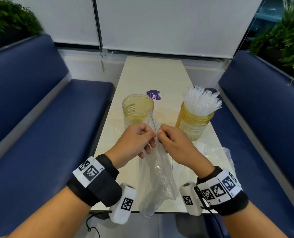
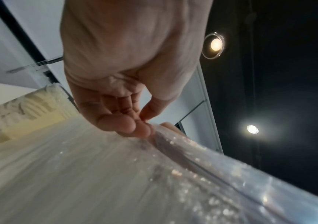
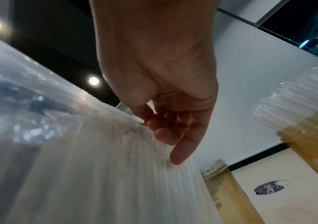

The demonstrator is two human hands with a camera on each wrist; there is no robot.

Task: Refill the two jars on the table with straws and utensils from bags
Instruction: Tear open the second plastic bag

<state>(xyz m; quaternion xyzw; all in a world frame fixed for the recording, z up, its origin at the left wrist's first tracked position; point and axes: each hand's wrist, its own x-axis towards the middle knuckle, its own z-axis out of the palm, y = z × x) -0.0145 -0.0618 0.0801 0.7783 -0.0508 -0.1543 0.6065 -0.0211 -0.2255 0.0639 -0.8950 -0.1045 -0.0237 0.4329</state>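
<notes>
Two yellowish clear jars stand on the cream table (image 1: 153,73). The left jar (image 1: 138,109) (image 3: 219,191) looks empty. The right jar (image 1: 193,124) (image 3: 315,145) holds a bundle of wrapped white straws (image 1: 201,100) (image 3: 292,103). Above the table's near half I hold a clear zip bag (image 1: 157,179) (image 2: 115,174) (image 3: 77,166) upright by its top strip. My left hand (image 1: 139,140) (image 2: 133,121) pinches one side of the strip, and my right hand (image 1: 170,140) (image 3: 165,128) pinches the other. What lies inside the bag is blurred.
A crumpled empty clear bag (image 1: 218,155) lies on the table at the near right. A purple sticker (image 1: 154,95) sits behind the jars. Blue benches (image 1: 45,121) flank the table, with plants (image 1: 8,21) behind them and a white blind (image 1: 160,23) at the far end.
</notes>
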